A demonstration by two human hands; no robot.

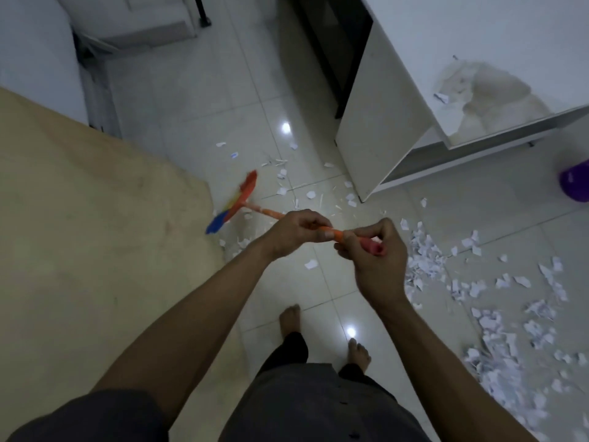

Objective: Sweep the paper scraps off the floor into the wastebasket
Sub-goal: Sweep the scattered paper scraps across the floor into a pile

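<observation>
Pale tiled floor [197,100] is filling the middle of the frame, with a beige mat [95,218] lying across the left and a white cabinet [478,33] standing at upper right. Scraps [497,317] are lying thickest at lower right, with a thinner scatter at centre. The broom [242,199] is slanting from centre toward the mat's edge. The purple basket [577,183] is sitting at the right edge. The left hand [293,234] is gripping the orange handle mid-shaft, and the right hand [379,260] is gripping its top end.
</observation>
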